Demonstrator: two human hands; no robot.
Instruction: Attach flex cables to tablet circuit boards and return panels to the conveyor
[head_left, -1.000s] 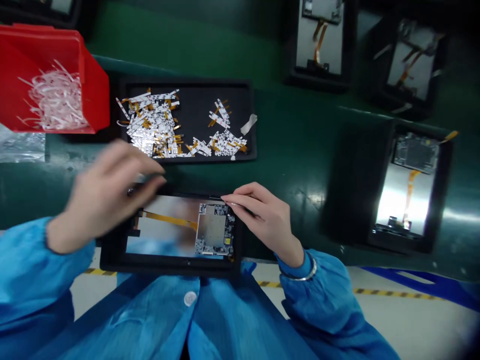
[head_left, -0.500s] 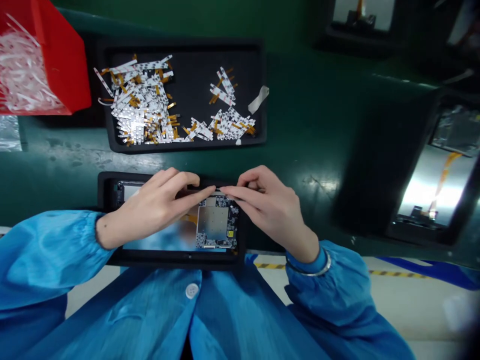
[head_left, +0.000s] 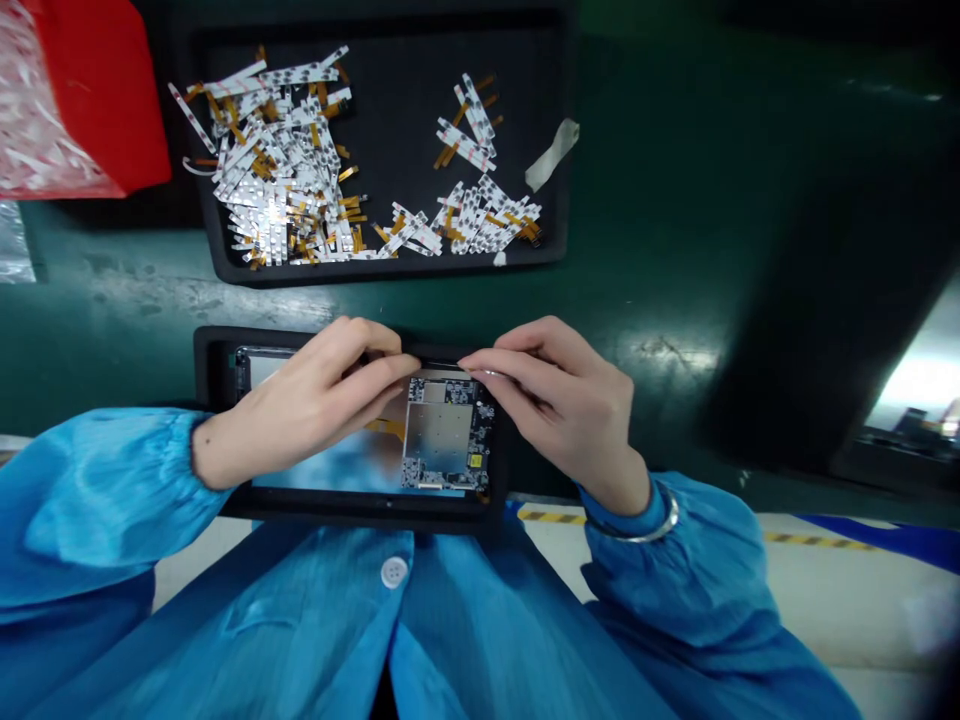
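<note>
An opened tablet [head_left: 330, 475] with a bright metallic back and a green circuit board [head_left: 442, 430] lies in a black tray [head_left: 315, 512] close to my body. My left hand [head_left: 322, 390] reaches over the tablet, its thumb and forefinger pinched at the upper edge beside the board. At the board's upper right corner, my right hand [head_left: 566, 400] pinches with thumb and forefinger; a small shiny bit shows there. A thin dark line runs along the edge between the fingertips. What either pinch holds is too small to make out.
Beyond the tablet, a larger black tray [head_left: 382, 270] holds many white-and-orange flex cable strips [head_left: 277, 180] and a pale strip of tape [head_left: 553, 155]. A red bin [head_left: 112, 100] of white strips stands far left. Part of another device [head_left: 922, 370] shows at the right.
My fingertips have moved farther apart along the tablet's upper edge, the left ones shifting left across the board. The camera view has shifted; both hands stay at that edge.
</note>
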